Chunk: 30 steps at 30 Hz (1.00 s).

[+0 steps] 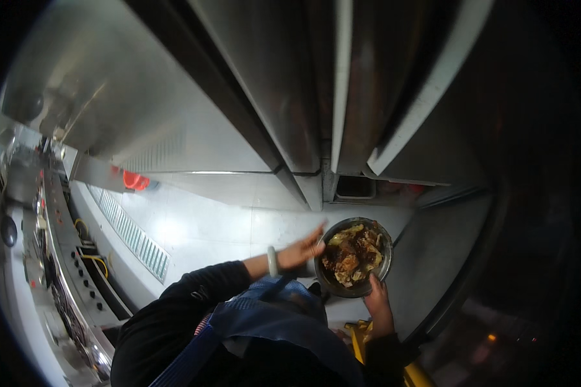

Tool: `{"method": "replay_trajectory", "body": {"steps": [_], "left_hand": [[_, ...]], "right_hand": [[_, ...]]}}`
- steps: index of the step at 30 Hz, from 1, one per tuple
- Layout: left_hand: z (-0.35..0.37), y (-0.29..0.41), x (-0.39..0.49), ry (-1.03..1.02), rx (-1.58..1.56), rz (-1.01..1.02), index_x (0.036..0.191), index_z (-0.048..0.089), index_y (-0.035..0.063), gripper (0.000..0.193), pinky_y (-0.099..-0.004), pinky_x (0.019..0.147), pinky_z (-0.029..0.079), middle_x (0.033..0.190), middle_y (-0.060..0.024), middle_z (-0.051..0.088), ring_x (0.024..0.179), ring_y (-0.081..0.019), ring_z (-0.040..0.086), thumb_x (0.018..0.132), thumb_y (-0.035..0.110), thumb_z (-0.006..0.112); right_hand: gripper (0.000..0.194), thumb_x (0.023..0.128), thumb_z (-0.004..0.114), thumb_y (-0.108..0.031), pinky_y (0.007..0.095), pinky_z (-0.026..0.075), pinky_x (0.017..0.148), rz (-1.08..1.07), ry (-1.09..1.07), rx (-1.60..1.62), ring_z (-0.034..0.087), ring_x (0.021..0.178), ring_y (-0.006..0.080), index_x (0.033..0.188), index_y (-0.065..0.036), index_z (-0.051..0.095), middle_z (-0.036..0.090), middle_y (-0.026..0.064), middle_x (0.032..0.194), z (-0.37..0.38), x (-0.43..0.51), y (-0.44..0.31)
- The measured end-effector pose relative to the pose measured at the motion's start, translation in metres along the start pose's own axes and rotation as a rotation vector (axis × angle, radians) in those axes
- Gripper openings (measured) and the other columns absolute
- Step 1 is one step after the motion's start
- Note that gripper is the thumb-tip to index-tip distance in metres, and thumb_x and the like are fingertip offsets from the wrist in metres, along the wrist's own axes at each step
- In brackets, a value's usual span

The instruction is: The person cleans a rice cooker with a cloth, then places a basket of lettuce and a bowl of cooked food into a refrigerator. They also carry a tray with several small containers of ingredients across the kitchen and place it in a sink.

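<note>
My right hand [378, 296] grips the near right rim of a round metal bowl [389, 263], with the thumb over the edge. Inside the bowl is food in chunks [351, 259], coated in dark reddish-brown sauce, with paler yellowish pieces among them. My left hand [302, 250], slightly blurred, is at the bowl's left rim with its fingers spread. Its thumb is close to the rim; whether it touches cannot be made out. A pale bangle [272, 261] circles the left wrist.
Tall stainless-steel cabinet doors [213, 121] with pale edge strips [411, 106] stand ahead. A dark container [356, 187] sits low between them. Leftward are a floor drain grate [130, 232], a red bucket [135, 180] and a cooking range [84, 275]. Something yellow [358, 341] stands by my right arm.
</note>
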<state>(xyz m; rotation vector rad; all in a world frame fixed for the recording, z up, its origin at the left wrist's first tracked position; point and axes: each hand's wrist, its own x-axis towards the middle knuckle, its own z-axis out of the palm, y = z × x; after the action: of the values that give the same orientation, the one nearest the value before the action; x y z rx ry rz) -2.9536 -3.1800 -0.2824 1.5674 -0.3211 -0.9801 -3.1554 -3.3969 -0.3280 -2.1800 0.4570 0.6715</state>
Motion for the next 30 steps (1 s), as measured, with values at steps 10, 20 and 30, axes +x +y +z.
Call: {"method": "replay_trajectory", "body": {"steps": [10,20,30], "left_hand": [[-0.077,0.016,0.068,0.615,0.501,0.218,0.102,0.044,-0.0025,0.044,-0.0333,0.065,0.043,0.082,-0.0168,0.055,0.074,-0.0229,0.053,0.078,0.032,0.055],[-0.045,-0.066,-0.254,0.436,0.241,0.185,0.105,0.048,0.002,0.043,-0.0333,0.08,0.039,0.095,-0.013,0.05,0.089,-0.0247,0.048,0.082,0.038,0.043],[-0.066,-0.052,-0.457,1.286,-0.024,-0.517,0.1,0.054,-0.0006,0.061,-0.029,0.084,0.036,0.096,-0.01,0.056,0.093,-0.0189,0.049,0.086,0.053,0.03]], "right_hand": [[0.05,0.086,0.047,-0.026,0.0368,0.032,0.094,0.376,0.171,1.482,0.036,0.114,0.0247,0.125,0.0,0.031,0.034,0.012,0.126,-0.002,0.012,-0.062],[0.048,0.084,0.049,-0.022,0.0395,0.038,0.088,0.122,0.198,1.548,0.041,0.109,0.0245,0.124,-0.002,0.032,0.039,0.0115,0.123,0.03,0.023,-0.066],[0.045,0.085,0.048,-0.02,0.0401,0.036,0.09,0.152,-0.054,1.379,0.042,0.109,0.0254,0.123,-0.001,0.034,0.041,0.0127,0.122,-0.012,0.018,-0.066]]}}
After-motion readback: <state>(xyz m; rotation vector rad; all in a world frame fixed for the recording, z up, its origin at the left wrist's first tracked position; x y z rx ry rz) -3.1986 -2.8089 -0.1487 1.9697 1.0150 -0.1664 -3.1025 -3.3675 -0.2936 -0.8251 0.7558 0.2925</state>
